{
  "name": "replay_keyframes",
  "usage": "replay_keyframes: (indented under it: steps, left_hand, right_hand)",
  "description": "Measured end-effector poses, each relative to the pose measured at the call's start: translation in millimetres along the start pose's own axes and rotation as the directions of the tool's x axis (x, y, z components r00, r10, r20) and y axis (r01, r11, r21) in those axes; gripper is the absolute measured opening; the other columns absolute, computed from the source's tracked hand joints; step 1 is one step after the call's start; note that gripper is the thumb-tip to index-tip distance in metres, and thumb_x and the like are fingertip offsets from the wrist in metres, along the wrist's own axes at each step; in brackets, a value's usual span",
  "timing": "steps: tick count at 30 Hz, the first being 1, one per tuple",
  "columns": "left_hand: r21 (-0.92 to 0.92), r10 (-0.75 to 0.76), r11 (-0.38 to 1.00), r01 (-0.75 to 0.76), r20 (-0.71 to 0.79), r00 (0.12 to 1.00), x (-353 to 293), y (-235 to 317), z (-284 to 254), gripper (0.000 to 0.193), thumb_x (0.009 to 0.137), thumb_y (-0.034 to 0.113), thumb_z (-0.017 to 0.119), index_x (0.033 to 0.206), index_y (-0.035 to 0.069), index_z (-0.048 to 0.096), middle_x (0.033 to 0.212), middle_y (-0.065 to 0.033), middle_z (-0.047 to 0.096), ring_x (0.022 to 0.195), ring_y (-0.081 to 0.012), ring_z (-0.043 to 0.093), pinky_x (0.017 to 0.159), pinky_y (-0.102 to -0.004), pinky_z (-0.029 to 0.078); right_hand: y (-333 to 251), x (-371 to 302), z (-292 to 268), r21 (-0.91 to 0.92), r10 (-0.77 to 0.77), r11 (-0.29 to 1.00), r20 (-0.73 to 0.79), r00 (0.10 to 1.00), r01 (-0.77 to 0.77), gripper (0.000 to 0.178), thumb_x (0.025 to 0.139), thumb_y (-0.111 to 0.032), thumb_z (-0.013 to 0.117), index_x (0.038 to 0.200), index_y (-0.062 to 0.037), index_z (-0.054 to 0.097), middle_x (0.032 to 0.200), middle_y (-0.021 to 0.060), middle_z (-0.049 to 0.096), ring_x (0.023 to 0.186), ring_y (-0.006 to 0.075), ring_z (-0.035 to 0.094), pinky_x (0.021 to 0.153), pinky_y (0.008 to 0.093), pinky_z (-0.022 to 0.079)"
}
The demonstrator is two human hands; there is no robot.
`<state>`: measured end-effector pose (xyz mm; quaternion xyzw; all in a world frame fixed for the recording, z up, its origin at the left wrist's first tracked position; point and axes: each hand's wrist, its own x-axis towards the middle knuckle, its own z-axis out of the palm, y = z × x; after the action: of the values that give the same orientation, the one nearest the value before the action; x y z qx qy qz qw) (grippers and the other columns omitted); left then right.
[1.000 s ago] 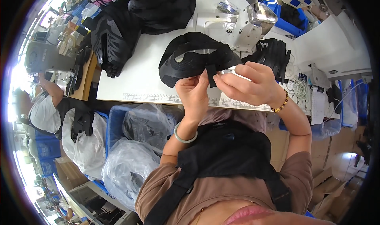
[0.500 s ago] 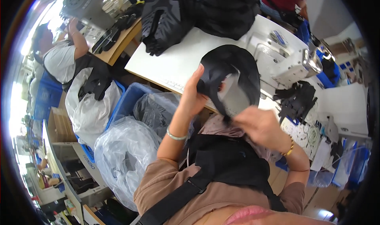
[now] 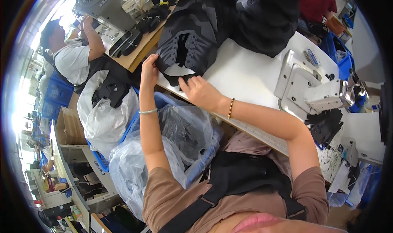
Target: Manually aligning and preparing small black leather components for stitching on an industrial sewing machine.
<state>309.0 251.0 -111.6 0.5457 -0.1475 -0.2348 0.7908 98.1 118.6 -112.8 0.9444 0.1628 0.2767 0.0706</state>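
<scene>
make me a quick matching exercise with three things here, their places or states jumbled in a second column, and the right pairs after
Column one
1. black-and-grey fabric shoe upper
2. pale ring-shaped bangle
3. white metal sewing machine

Column two
A. around the wrist of the left hand
B. on the right part of the white tabletop
C. touched by the right hand

Pairs: 1-C, 2-A, 3-B

Harsh white light (image 3: 18,122) glares at nine o'clock. A brown-edged table (image 3: 141,54) stands between ten and eleven, the white surface (image 3: 245,73) lies toward two, pale shelving (image 3: 96,167) at eight, and tan floor (image 3: 337,216) shows at four.
</scene>
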Motion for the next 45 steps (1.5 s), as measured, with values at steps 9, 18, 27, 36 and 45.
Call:
replay_keyframes:
  steps: [9,18,27,36,45]
  left_hand:
    - [0.196,-0.006,0.981,0.000,0.030,1.000,99,9,49,0.019,0.093,0.023,0.048,0.106,0.013,0.057,0.085,0.0051,0.055,0.074,-0.0061,0.047,0.066,-0.0200,0.036]
    - [0.113,-0.148,0.986,0.126,0.216,0.965,176,37,78,0.059,0.090,0.054,0.042,0.123,0.006,0.051,0.115,-0.0093,0.059,0.103,-0.0205,0.058,0.093,-0.0332,0.044]
    - [0.229,-0.212,0.966,0.117,0.450,0.867,202,22,148,0.066,0.085,0.058,0.049,0.123,0.003,0.052,0.114,-0.0102,0.061,0.100,-0.0249,0.060,0.091,-0.0396,0.046]
    - [0.110,-0.144,0.989,0.103,0.493,0.858,189,13,130,0.067,0.085,0.058,0.049,0.124,0.003,0.051,0.115,-0.0102,0.060,0.101,-0.0249,0.059,0.092,-0.0396,0.045]
    - [0.024,-0.109,0.993,0.113,0.509,0.854,170,7,118,0.067,0.085,0.058,0.049,0.124,0.003,0.051,0.117,-0.0102,0.059,0.102,-0.0248,0.059,0.093,-0.0396,0.045]
  right_hand:
    - [16,51,31,-0.179,0.189,0.969,0.080,0.979,-0.173,0.018,0.072,-0.012,0.054,0.079,0.0021,0.064,0.087,0.0118,0.054,0.086,0.0237,0.049,0.070,0.0285,0.041]
    - [93,55,-1,0.082,0.338,0.939,-0.399,0.852,-0.334,0.037,0.081,-0.027,0.060,0.115,-0.0112,0.052,0.123,0.0076,0.047,0.120,0.0296,0.038,0.099,0.0517,0.027]
    - [120,46,46,0.269,0.727,0.686,-0.291,0.621,-0.676,0.043,0.088,-0.035,0.051,0.127,-0.0164,0.047,0.138,0.0084,0.035,0.132,0.0324,0.024,0.099,0.0618,0.023]
    - [123,49,47,0.364,0.745,0.664,-0.257,0.615,-0.653,0.045,0.090,-0.035,0.049,0.130,-0.0156,0.042,0.140,0.0108,0.029,0.133,0.0344,0.022,0.098,0.0658,0.023]
    - [124,52,48,0.458,0.773,0.621,-0.218,0.596,-0.637,0.044,0.091,-0.034,0.048,0.130,-0.0152,0.042,0.139,0.0107,0.029,0.133,0.0353,0.020,0.101,0.0642,0.018]
